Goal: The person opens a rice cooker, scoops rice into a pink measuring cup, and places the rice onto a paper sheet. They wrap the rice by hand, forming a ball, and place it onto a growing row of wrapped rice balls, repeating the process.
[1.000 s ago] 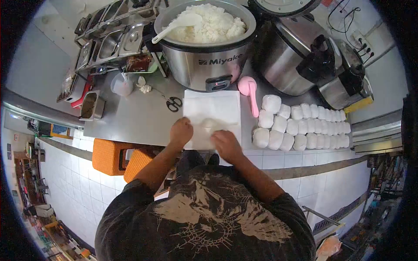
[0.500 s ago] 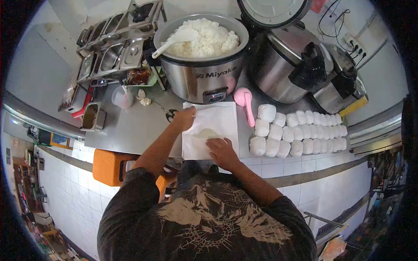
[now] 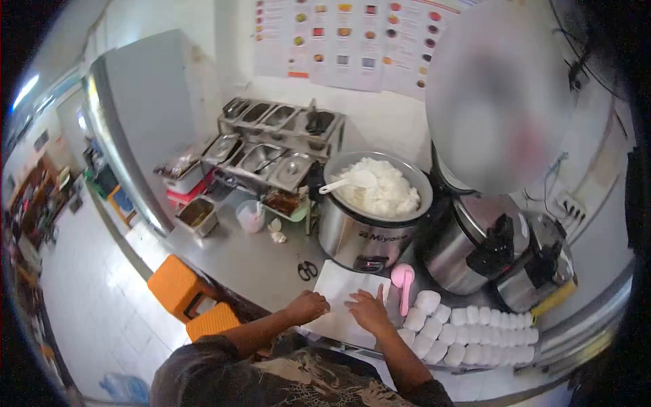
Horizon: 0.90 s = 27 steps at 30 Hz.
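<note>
White wrapping paper (image 3: pixel 347 279) lies on the steel counter in front of the rice cooker. At its left edge, my left hand (image 3: pixel 308 308) has its fingers curled together on the paper. My right hand (image 3: pixel 368 311) rests over the paper's right part with fingers spread and nothing held. Black-handled scissors (image 3: pixel 307 270) lie beyond my left hand. Just right of the paper is a pink scoop (image 3: pixel 403 279) with a long handle. Rows of white rounded bundles (image 3: pixel 468 334) sit on the counter to the right.
An open rice cooker (image 3: pixel 369 237) full of rice (image 3: pixel 380 193) holds a white rice paddle (image 3: pixel 352 180). Other cookers (image 3: pixel 475 247) stand to its right. Steel food pans (image 3: pixel 264 159), a plastic cup (image 3: pixel 250 216) and a sauce container (image 3: pixel 197 215) are at left. Orange stools (image 3: pixel 178 288) stand below.
The view has swung up and left, bringing the wall posters into sight. My left hand has moved from the paper's upper corner down its left edge. My right hand's fingers have spread.
</note>
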Each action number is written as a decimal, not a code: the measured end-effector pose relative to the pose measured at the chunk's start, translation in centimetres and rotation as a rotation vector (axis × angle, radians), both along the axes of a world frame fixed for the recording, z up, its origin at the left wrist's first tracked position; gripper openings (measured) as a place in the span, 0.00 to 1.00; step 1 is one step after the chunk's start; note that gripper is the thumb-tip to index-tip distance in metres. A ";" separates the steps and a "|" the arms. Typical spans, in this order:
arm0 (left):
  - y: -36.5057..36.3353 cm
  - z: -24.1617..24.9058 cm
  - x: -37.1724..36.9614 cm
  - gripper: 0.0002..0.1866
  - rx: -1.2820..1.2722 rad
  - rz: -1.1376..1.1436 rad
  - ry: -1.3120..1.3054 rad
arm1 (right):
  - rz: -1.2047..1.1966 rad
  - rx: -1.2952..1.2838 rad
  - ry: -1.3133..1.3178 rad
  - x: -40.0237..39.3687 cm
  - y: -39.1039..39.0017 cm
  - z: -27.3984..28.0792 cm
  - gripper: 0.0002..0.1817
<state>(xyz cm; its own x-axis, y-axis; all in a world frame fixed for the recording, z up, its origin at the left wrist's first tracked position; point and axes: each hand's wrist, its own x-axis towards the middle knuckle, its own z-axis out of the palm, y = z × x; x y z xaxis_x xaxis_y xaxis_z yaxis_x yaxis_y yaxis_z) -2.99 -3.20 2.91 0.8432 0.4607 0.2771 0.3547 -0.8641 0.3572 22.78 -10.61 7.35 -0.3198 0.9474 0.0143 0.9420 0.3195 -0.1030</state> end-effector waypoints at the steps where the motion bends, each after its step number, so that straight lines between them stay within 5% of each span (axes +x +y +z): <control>1: -0.5 -0.2 -0.4 0.13 0.021 0.010 0.062 | 0.021 -0.018 -0.026 0.1 -0.9 -0.5 0.18; 5: -2.6 3.5 -0.2 0.16 0.117 0.251 0.451 | -0.003 0.103 0.081 -0.4 -3.5 -5.0 0.18; 8: -5.1 1.3 1.6 0.25 0.272 0.422 0.346 | 0.000 0.147 0.206 -1.2 -5.4 -5.8 0.19; 12: -8.6 -0.1 4.8 0.38 0.079 0.144 0.373 | -0.176 -0.060 0.470 -3.3 -6.4 -4.6 0.23; 16: -9.1 0.7 4.8 0.45 -0.086 0.178 0.484 | -0.122 0.075 0.378 -3.8 -7.6 -8.2 0.31; 22: -7.5 -2.8 2.6 0.48 -0.331 0.386 0.452 | -0.314 -0.084 0.292 -3.9 -7.5 -9.5 0.49; 25: -6.8 -6.3 2.4 0.50 -0.153 0.432 0.514 | -0.393 -0.149 0.209 -4.3 -7.2 -8.4 0.48; 26: -7.3 -8.9 1.8 0.50 0.167 0.447 0.331 | -0.417 -0.062 0.257 -4.5 -7.6 -9.6 0.47; 27: -7.0 -7.6 2.1 0.50 -0.146 0.410 0.431 | -0.464 -0.100 0.247 -5.1 -8.1 -7.4 0.48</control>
<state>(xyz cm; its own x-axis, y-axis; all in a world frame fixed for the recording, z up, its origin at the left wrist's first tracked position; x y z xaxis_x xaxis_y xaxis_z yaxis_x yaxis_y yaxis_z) -0.85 -10.25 -4.70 0.6113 0.7789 -0.1399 0.7869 -0.5794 0.2125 17.72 -18.76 -0.09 0.1349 0.9889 -0.0619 0.9257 -0.1481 -0.3482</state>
